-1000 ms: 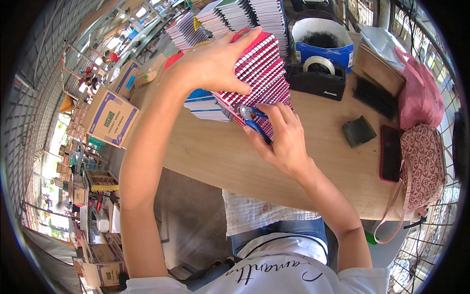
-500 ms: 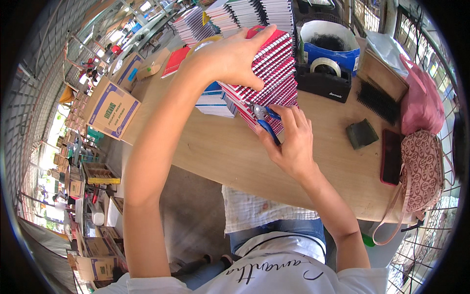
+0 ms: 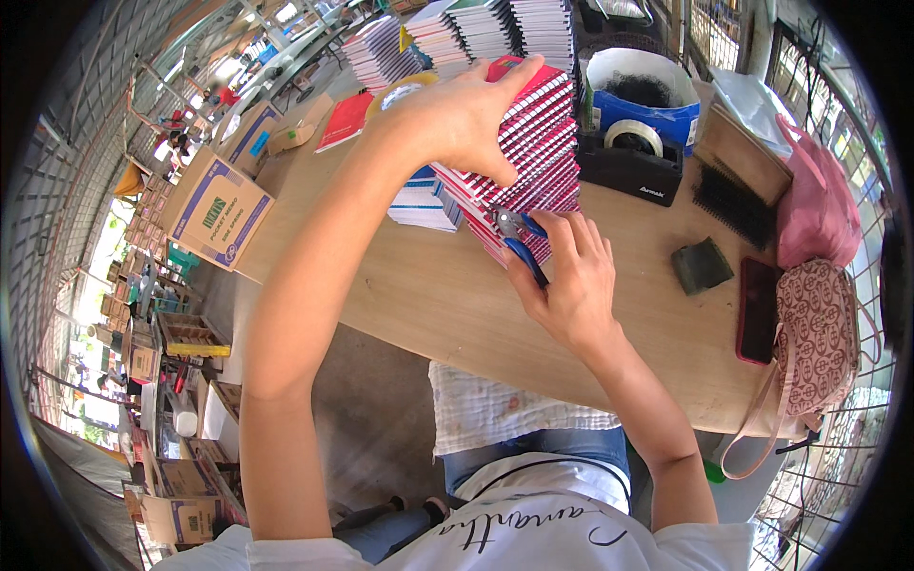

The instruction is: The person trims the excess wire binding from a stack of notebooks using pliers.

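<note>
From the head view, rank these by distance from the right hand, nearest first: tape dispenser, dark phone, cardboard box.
Measured from the right hand:
1. Tape dispenser, just up and to its right, behind the notebooks.
2. Dark phone, farther right, beside the patterned bag.
3. Cardboard box, far left, at the table's edge.

Daylight is flooding a wire-mesh wall [image 3: 57, 190] left of the wooden table [image 3: 419, 295]; cardboard boxes [image 3: 181, 504] are crowding the grey concrete floor [image 3: 371, 419] below the table's near edge.

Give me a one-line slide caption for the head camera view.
Left hand steadies a stack of red spiral notebooks on a wooden table while the right hand works blue-handled pliers at their edge.
</note>
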